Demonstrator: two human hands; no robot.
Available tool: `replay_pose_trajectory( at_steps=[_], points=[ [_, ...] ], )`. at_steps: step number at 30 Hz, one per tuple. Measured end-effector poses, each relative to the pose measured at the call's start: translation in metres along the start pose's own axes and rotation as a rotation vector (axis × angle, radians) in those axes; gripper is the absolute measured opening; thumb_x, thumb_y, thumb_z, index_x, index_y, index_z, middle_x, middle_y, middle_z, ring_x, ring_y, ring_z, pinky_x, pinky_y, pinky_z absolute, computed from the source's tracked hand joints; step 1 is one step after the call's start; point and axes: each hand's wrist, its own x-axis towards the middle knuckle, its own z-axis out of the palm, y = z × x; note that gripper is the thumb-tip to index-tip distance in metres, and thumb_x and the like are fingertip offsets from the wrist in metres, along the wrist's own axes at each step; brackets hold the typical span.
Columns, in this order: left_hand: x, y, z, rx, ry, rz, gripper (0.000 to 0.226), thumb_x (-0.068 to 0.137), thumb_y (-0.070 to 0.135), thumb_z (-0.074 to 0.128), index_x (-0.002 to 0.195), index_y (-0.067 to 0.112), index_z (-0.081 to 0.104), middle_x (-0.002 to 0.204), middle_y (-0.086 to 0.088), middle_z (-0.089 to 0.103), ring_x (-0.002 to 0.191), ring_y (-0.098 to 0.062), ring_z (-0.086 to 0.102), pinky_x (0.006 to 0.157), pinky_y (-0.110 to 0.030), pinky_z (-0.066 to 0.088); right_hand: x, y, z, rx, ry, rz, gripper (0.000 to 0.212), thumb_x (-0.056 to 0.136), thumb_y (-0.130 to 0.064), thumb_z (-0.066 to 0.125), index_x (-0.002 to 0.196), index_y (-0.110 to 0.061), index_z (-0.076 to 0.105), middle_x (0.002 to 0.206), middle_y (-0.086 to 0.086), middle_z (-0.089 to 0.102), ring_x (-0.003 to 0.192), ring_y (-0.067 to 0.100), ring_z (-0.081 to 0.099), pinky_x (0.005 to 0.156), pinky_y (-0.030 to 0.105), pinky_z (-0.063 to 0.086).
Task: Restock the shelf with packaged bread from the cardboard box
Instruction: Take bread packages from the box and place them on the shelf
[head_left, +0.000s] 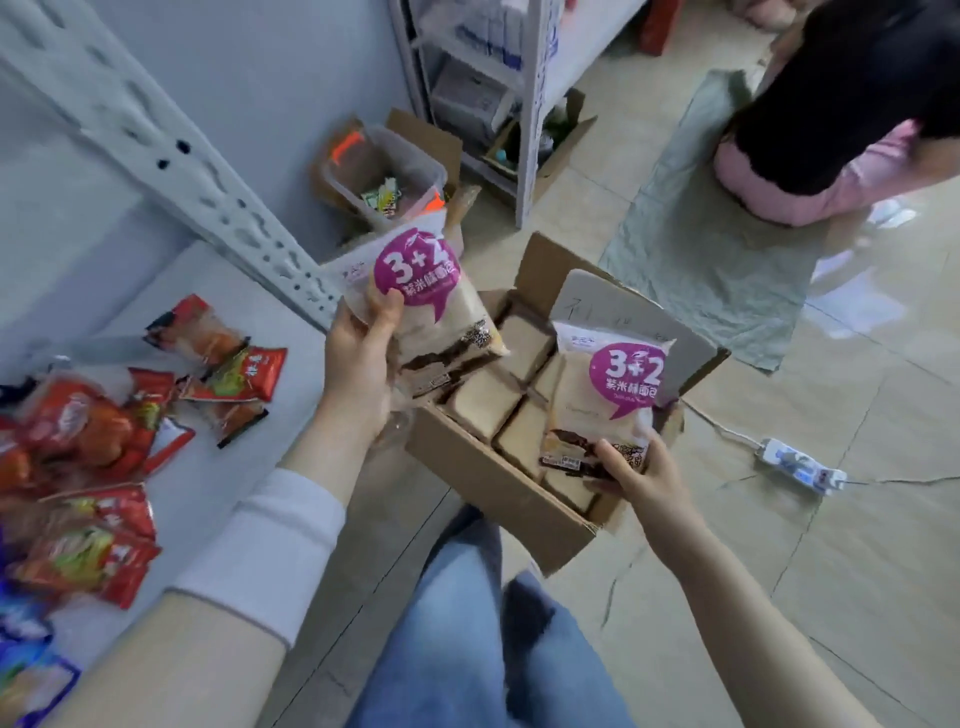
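An open cardboard box (483, 483) sits on the floor in front of my legs, with several packs of bread (485, 400) lying in it. My left hand (361, 358) grips one bread pack (441, 306) with a purple "3+2" label, raised above the box's left edge, next to the shelf (249, 332). My right hand (641, 480) holds a second, same-labelled bread pack (605, 395) by its lower end, upright over the box's right side.
The white shelf board at left carries several red snack packets (104, 441), and its perforated post (171, 156) slants above. A clear plastic bin (384, 176) and more boxes stand behind. A person (841, 119) kneels at the top right. A power strip (802, 466) lies on the floor.
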Motion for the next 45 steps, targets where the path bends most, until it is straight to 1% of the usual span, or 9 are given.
replay_pose_trajectory(
  at_steps=[7, 13, 19, 24, 28, 32, 34, 39, 45],
  points=[
    [-0.107, 0.13, -0.07, -0.191, 0.072, 0.201, 0.036, 0.093, 0.025, 0.05, 0.125, 0.008, 0.052, 0.105, -0.003, 0.069, 0.099, -0.019, 0.066, 0.078, -0.034, 0.055, -0.074, -0.078, 0.065, -0.095, -0.356, -0.237, 0.022, 0.081, -0.013, 0.066, 0.101, -0.019, 0.059, 0.093, 0.001, 0.073, 0.085, 0.017, 0.071, 0.062, 0.023, 0.057],
    [-0.156, 0.235, -0.134, -0.092, 0.21, 0.471, 0.043, 0.088, 0.032, 0.057, 0.124, 0.009, 0.052, 0.098, 0.002, 0.073, 0.096, -0.017, 0.068, 0.069, -0.028, 0.056, -0.116, -0.146, 0.16, -0.152, -0.595, -0.398, 0.019, 0.081, -0.017, 0.064, 0.098, -0.022, 0.058, 0.089, -0.003, 0.073, 0.078, 0.012, 0.071, 0.06, 0.02, 0.056],
    [-0.16, 0.297, -0.229, -0.059, 0.351, 0.561, 0.025, 0.081, 0.029, 0.064, 0.103, 0.02, 0.061, 0.093, 0.005, 0.074, 0.092, -0.016, 0.07, 0.067, -0.028, 0.056, -0.126, -0.185, 0.275, -0.226, -0.782, -0.498, 0.02, 0.08, -0.018, 0.061, 0.1, -0.013, 0.059, 0.086, 0.002, 0.072, 0.073, 0.014, 0.069, 0.059, 0.025, 0.057],
    [-0.143, 0.33, -0.32, -0.082, 0.413, 0.514, 0.04, 0.069, 0.034, 0.066, 0.107, 0.018, 0.062, 0.092, 0.002, 0.074, 0.086, -0.017, 0.071, 0.059, -0.029, 0.056, -0.112, -0.212, 0.375, -0.297, -0.798, -0.561, 0.017, 0.082, -0.006, 0.062, 0.095, -0.015, 0.06, 0.089, 0.006, 0.071, 0.075, 0.013, 0.07, 0.062, 0.025, 0.059],
    [-0.103, 0.347, -0.355, -0.114, 0.408, 0.481, 0.046, 0.068, 0.033, 0.066, 0.11, 0.016, 0.06, 0.094, -0.001, 0.073, 0.086, -0.018, 0.071, 0.058, -0.03, 0.056, -0.086, -0.233, 0.431, -0.296, -0.767, -0.558, 0.018, 0.079, -0.014, 0.064, 0.097, -0.016, 0.061, 0.086, 0.002, 0.073, 0.077, 0.014, 0.07, 0.061, 0.023, 0.057],
    [-0.043, 0.351, -0.363, -0.105, 0.395, 0.452, 0.036, 0.074, 0.028, 0.067, 0.108, 0.017, 0.06, 0.098, -0.003, 0.072, 0.089, -0.018, 0.07, 0.061, -0.029, 0.056, -0.051, -0.253, 0.476, -0.282, -0.709, -0.548, 0.033, 0.066, -0.034, 0.066, 0.097, -0.021, 0.065, 0.09, 0.0, 0.075, 0.085, 0.016, 0.071, 0.074, 0.026, 0.056],
    [-0.01, 0.357, -0.367, -0.086, 0.413, 0.439, 0.029, 0.082, 0.023, 0.065, 0.11, 0.018, 0.059, 0.101, -0.002, 0.071, 0.091, -0.018, 0.069, 0.061, -0.028, 0.056, -0.03, -0.265, 0.499, -0.26, -0.716, -0.555, 0.024, 0.074, -0.027, 0.065, 0.097, -0.02, 0.065, 0.089, -0.004, 0.075, 0.084, 0.012, 0.071, 0.074, 0.022, 0.056],
    [0.071, 0.387, -0.374, -0.083, 0.424, 0.467, 0.024, 0.082, 0.021, 0.067, 0.105, 0.023, 0.06, 0.106, -0.004, 0.07, 0.096, -0.026, 0.068, 0.079, -0.048, 0.055, 0.026, -0.304, 0.558, -0.253, -0.685, -0.577, 0.02, 0.087, -0.012, 0.059, 0.106, -0.013, 0.062, 0.106, 0.009, 0.07, 0.099, 0.023, 0.065, 0.091, 0.035, 0.05],
    [0.153, 0.401, -0.39, -0.042, 0.511, 0.537, 0.017, 0.08, 0.021, 0.07, 0.094, 0.027, 0.064, 0.1, 0.0, 0.071, 0.098, -0.022, 0.067, 0.086, -0.049, 0.053, 0.087, -0.335, 0.631, -0.344, -0.649, -0.645, 0.014, 0.082, -0.018, 0.067, 0.084, -0.031, 0.065, 0.079, -0.017, 0.071, 0.072, -0.005, 0.065, 0.07, 0.016, 0.049]
  ],
)
